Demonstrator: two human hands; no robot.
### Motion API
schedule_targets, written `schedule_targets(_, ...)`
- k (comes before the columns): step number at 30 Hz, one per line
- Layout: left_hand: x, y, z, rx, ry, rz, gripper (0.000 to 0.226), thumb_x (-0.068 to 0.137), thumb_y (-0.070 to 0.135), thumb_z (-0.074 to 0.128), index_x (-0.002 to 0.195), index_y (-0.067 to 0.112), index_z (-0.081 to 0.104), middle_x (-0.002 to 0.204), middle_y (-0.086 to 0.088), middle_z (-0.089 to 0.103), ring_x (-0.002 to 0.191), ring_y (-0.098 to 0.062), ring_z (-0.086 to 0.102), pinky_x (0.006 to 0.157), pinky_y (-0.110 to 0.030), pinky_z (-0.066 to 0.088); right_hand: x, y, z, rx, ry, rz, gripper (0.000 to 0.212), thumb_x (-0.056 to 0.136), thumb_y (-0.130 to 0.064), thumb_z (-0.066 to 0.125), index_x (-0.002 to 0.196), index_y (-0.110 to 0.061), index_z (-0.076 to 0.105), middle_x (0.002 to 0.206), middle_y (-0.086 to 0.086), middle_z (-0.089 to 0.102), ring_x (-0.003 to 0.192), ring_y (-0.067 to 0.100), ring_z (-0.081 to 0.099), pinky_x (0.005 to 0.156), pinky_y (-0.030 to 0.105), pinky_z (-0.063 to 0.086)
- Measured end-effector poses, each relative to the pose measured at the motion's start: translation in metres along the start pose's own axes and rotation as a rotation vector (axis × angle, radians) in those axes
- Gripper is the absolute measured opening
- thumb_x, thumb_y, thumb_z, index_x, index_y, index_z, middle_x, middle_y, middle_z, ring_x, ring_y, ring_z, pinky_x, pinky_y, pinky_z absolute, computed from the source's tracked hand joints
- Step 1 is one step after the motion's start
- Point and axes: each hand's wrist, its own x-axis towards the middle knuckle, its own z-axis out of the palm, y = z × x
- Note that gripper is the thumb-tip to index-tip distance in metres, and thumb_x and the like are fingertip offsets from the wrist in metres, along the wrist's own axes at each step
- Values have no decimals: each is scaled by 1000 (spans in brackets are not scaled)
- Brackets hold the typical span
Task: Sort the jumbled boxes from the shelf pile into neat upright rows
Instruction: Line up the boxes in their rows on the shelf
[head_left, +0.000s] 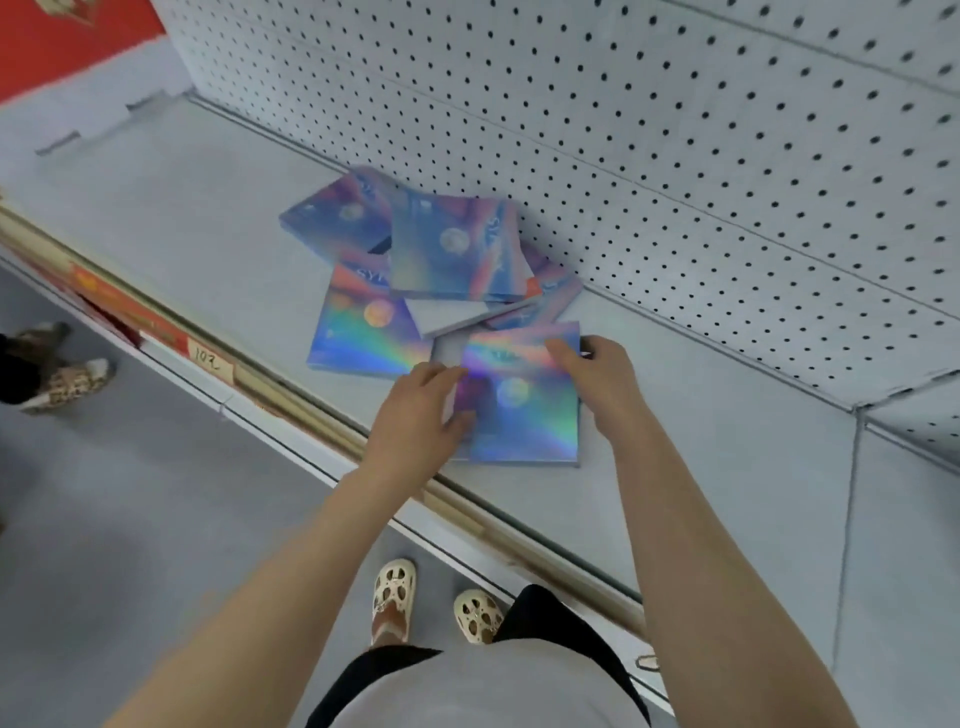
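Note:
Several flat holographic boxes lie jumbled on the white shelf (208, 218). The nearest box (524, 400) lies flat near the shelf's front edge. My left hand (421, 415) grips its left edge, thumb on top. My right hand (597, 379) holds its top right corner. Behind it a pile of overlapping boxes (452, 249) rests close to the pegboard, with one box (363, 322) flat to the left and another (332, 213) at the far left of the pile. A white box underside (441, 314) shows in the middle.
A white pegboard back wall (675, 130) rises behind the shelf. A price strip (208, 358) runs along the front edge. A shelf seam (852, 493) lies to the right. Another person's shoes (67, 384) stand on the grey floor at left; my own feet (431, 603) are below.

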Motion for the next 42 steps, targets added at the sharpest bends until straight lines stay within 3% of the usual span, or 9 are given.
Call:
schedule_targets(4,72,-9,-33,70,143,199,41,81,12,70,121,8,63,118,-17,59,103,-41,56,90,-43,46,-8,-10,-15,68,167,34,42,84,-40,63,95,1,63,88,17,67,74,25,57,65,35,43)
schedule_targets(7,133,-11,-44,191,121,271,43,85,10,63,127,1,57,134,-26,50,123,-46,46,104,-48,36,-18,-18,-23,67,281,31,34,90,-36,60,98,-3,61,86,10,62,75,25,55,65,34,42)
schedule_targets(12,188,-25,-38,468,-57,207,69,96,45,48,150,9,27,157,-24,20,145,-44,13,115,-54,9,-34,-26,-33,137,514,38,16,95,-31,55,98,-15,53,78,-8,53,70,10,51,64,30,39)
schedule_targets(17,170,-32,-38,533,-58,224,75,94,62,37,151,15,27,156,-22,24,141,-43,24,112,-51,21,-44,-24,-34,132,638,77,19,95,-32,53,104,-16,52,80,-10,53,80,22,54,74,32,41)
schedule_targets(23,111,-25,-40,530,46,321,68,71,65,64,123,21,59,123,-13,51,111,-37,45,92,-44,35,-48,-17,-21,231,678,133,21,94,-33,53,105,-15,53,89,-2,56,86,24,53,75,33,42)
schedule_targets(27,115,-30,-40,460,-38,180,100,65,74,64,143,18,36,146,-16,34,134,-38,29,109,-47,23,-53,-11,-22,315,662,144,21,92,-33,55,103,-15,54,86,-5,55,83,21,52,70,31,42)
schedule_targets(29,119,-27,-44,485,-58,155,110,64,76,63,147,15,26,141,-16,39,127,-38,38,101,-46,32,-58,-7,-24,354,661,151,22,92,-33,57,105,-15,54,92,-1,57,84,22,54,65,30,43)
schedule_targets(37,116,-6,-51,574,20,182,81,66,66,71,115,5,55,115,-23,52,112,-37,44,97,-43,31,-89,11,-29,490,747,158,26,89,-35,62,108,-21,52,109,8,64,92,27,63,65,33,48)
schedule_targets(42,100,24,-54,225,25,217,36,92,40,56,110,9,54,107,-20,62,105,-39,55,82,-42,39,-117,28,-44,561,808,133,19,92,-30,59,106,-20,52,95,2,61,77,19,56,61,27,42)
